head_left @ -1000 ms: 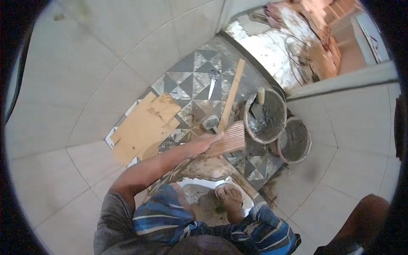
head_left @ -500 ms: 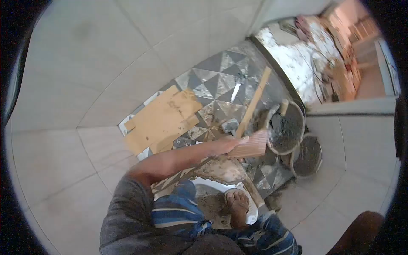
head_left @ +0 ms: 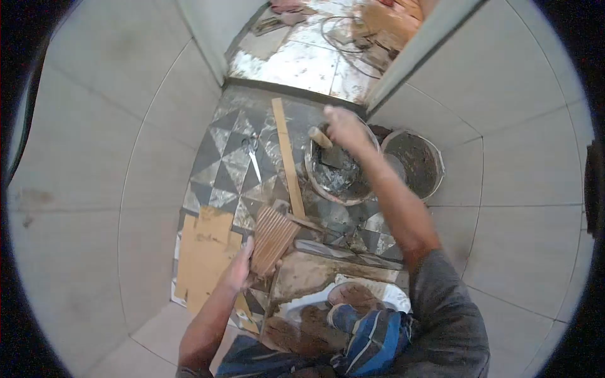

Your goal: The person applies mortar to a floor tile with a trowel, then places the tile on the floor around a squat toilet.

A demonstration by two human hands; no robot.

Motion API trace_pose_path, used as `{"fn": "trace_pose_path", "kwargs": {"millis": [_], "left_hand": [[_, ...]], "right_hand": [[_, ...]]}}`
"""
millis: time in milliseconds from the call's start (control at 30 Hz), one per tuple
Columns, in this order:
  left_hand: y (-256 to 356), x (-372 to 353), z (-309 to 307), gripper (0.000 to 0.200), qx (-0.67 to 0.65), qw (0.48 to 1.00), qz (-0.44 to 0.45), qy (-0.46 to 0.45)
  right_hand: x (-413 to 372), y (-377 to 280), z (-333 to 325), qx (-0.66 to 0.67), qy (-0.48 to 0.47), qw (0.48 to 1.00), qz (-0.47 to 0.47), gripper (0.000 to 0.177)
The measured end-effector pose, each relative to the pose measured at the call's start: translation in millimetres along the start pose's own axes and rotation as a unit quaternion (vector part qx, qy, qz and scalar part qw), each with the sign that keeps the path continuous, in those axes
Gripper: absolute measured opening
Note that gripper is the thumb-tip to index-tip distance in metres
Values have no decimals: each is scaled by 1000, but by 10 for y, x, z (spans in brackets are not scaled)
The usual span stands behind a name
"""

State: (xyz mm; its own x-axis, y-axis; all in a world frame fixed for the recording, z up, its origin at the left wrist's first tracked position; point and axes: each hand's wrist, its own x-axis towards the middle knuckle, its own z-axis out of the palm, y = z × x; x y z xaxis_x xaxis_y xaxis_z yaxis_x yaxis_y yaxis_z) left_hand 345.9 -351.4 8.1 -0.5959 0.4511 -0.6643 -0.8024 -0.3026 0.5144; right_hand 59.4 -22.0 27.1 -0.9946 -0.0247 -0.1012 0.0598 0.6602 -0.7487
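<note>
My left hand (head_left: pixel 239 264) is closed on the edge of a brown ribbed tile piece (head_left: pixel 275 239), held above the floor at the lower left. My right hand (head_left: pixel 348 131) is over the mortar bucket (head_left: pixel 311 170), somewhat blurred, its fingers reaching out just beside a wooden handle (head_left: pixel 320 137). That handle belongs to a tool, likely a trowel, whose dark blade (head_left: pixel 337 157) lies in the bucket. I see a gap between hand and handle.
A second bucket (head_left: pixel 439 165) of dark mix stands right of the first. On the patterned floor lie a wooden strip (head_left: pixel 287 154), scissors (head_left: pixel 253 160) and cardboard (head_left: pixel 201 264). A squat toilet pan (head_left: pixel 394 296) is by my feet. Tiled walls (head_left: pixel 529 164) enclose both sides.
The view has turned toward the doorway. My left hand has carried the tile piece leftward, away from the buckets. My right hand has come into view over the mortar bucket.
</note>
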Motion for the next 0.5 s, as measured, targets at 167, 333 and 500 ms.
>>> {"fn": "trace_pose_path", "kwargs": {"millis": [167, 333, 500], "left_hand": [[286, -93, 41, 77, 31, 999, -4, -17], [614, 280, 312, 82, 79, 992, -59, -80], [791, 1012, 606, 66, 152, 988, 23, -13]], "right_hand": [[-9, 935, 1123, 154, -13, 978, 137, 62], [-263, 1236, 1244, 279, 7, 951, 136, 34], [-685, 1286, 1004, 428, -9, 793, 433, 17]]}}
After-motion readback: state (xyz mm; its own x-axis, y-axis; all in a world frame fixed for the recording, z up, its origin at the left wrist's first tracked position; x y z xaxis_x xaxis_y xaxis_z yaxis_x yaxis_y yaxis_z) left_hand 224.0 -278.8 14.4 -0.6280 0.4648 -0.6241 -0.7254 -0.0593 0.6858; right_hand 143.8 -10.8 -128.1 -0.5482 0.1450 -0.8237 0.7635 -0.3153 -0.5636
